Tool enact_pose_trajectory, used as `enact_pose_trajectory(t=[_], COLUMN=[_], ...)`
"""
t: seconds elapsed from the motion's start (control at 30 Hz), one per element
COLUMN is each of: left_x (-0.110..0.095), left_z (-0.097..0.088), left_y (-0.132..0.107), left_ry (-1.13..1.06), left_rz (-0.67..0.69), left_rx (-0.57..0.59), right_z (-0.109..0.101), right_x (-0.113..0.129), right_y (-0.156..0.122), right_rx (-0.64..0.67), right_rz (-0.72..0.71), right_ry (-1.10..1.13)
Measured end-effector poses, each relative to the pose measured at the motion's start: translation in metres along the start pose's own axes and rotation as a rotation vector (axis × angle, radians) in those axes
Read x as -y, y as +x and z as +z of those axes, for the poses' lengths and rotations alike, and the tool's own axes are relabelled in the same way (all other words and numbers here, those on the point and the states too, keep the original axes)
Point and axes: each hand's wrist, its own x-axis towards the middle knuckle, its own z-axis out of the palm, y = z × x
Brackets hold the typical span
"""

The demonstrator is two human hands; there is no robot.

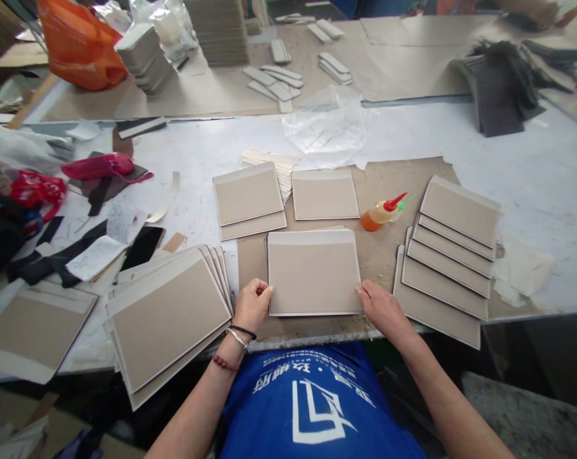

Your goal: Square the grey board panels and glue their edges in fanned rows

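A blue garment [326,411] with white lettering is closest, and just beyond it a beige panel [312,274] lies on a brown sheet [407,173] spread over the white tabletop [197,143]. The person's left hand [254,303] pinches the panel's left edge with curled fingers, while the right hand [378,305] grasps its lower right edge. Other edges peek out behind the panel's top. To the right I see a stepped stack [445,268] of similar panels; to the left sits a loosely fanned pile [171,319]. A small bottle [375,217] with orange liquid and a red tip stands between the middle panel and the stepped stack.
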Motion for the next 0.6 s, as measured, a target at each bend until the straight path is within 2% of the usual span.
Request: enact_pose_trajectory(t=[0.2,0.47,0.6], left_x=[-0.004,-0.004,-0.004], left_z=[-0.001,-0.002,-0.001], left_y=[0.0,-0.001,-0.001], left_ry=[0.063,0.114,0.129], left_rz=[0.006,0.023,0.024], left_rx=[-0.02,-0.005,-0.005], right_z=[0.001,-0.009,-0.013], right_x=[0.0,0.011,0.012], right_y=[0.001,0.003,0.003], right_rx=[0.022,0.139,0.153], right_rz=[-0.006,0.068,0.061], right_ry=[-0.049,-0.088,-0.081])
